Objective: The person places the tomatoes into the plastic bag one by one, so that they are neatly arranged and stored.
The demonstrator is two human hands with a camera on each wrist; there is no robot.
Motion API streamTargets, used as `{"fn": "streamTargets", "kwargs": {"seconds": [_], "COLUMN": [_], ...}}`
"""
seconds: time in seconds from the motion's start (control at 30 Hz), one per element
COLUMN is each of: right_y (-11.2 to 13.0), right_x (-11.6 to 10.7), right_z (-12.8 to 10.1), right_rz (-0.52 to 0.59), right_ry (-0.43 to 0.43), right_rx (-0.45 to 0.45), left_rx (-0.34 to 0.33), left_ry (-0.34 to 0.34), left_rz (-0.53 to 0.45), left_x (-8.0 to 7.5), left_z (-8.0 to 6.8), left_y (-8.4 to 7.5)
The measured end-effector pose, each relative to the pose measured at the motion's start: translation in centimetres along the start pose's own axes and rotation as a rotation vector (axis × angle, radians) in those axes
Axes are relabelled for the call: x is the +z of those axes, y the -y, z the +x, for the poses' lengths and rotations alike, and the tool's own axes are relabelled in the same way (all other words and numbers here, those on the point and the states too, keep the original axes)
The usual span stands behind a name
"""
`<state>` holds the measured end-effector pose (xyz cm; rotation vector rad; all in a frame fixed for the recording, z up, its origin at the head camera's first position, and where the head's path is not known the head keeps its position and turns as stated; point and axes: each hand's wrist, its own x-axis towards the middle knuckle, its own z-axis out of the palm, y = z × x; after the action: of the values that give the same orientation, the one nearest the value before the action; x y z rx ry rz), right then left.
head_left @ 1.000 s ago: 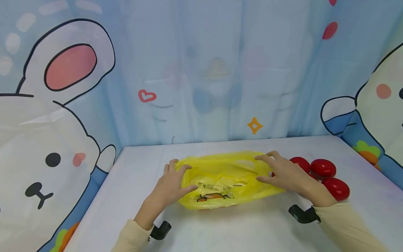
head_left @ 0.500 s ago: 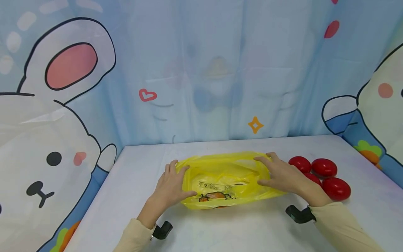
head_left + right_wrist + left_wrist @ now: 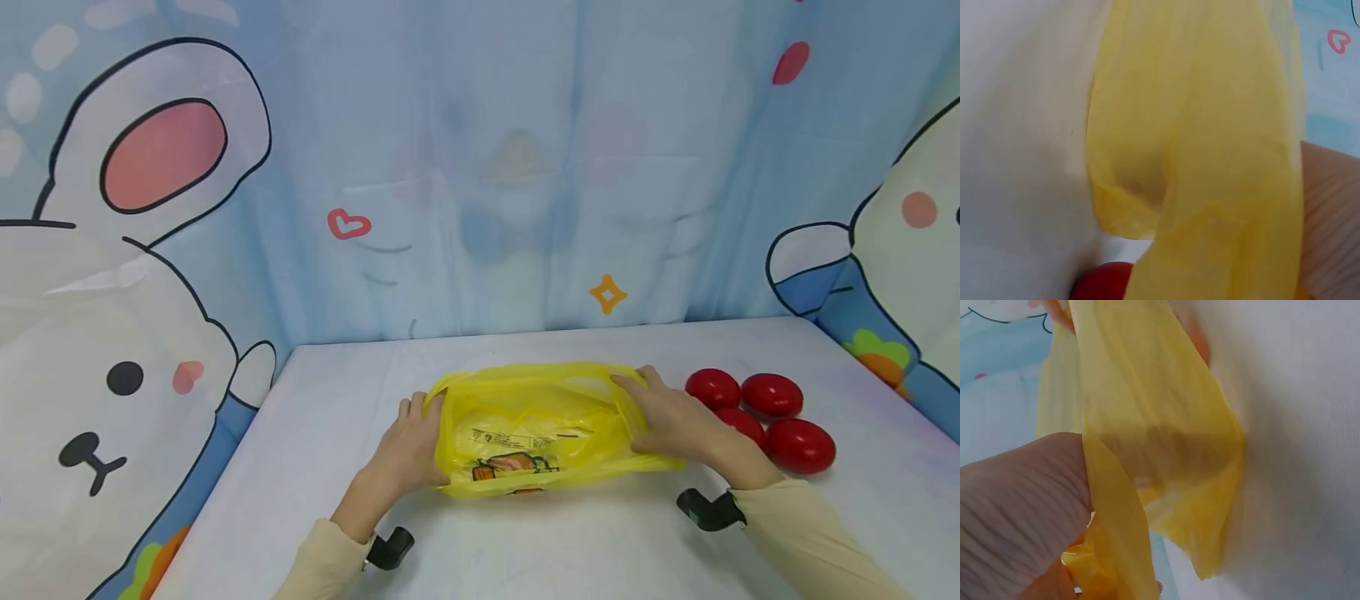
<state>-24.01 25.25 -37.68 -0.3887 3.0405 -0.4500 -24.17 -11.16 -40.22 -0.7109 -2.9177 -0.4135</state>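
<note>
A thin yellow plastic bag, printed with black text and a brown-orange picture, spans the space between both hands in the head view. My left hand grips its left edge, and the thumb passes behind the yellow film in the left wrist view. At the opposite side my right hand holds the bag's right edge, fingertips hidden by the film. Through the plastic in the right wrist view, a dark thumb-like shape shows. The bag's mouth is spread between the hands.
Several glossy red egg-shaped things lie together on the white table, just right of my right hand. A blue cartoon curtain hangs behind the table's far edge. Black wrist mounts sit under both wrists.
The left fingers and thumb, earlier spread over the bag's left edge, have closed in on it, their tips now behind the film. The right fingers have also drawn in slightly at the right edge.
</note>
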Motion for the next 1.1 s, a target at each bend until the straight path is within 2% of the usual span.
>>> {"fn": "streamTargets", "kwargs": {"seconds": [0.23, 0.5, 0.67, 0.9, 1.1], "right_y": [0.3, 0.2, -0.1, -0.6, -0.7], "right_x": [0.4, -0.2, -0.8, -1.6, -2.6], "right_z": [0.0, -0.1, -0.1, -0.5, -1.0], "right_rz": [-0.013, 0.052, 0.073, 0.084, 0.101], "right_ry": [-0.031, 0.022, 0.057, 0.130, 0.132], "right_rx": [-0.043, -0.035, 0.011, 0.117, 0.113], "left_rx": [-0.013, 0.000, 0.003, 0.004, -0.005], "left_ry": [0.072, 0.111, 0.100, 0.113, 0.121], "left_rz": [-0.099, -0.137, -0.128, -0.181, -0.189], "left_x": [-0.1, -0.6, -1.2, -1.6, -1.8], "left_z": [-0.2, -0.2, -0.1, 0.1, 0.3], "left_y": [0.0, 0.4, 0.6, 1.0, 1.4]}}
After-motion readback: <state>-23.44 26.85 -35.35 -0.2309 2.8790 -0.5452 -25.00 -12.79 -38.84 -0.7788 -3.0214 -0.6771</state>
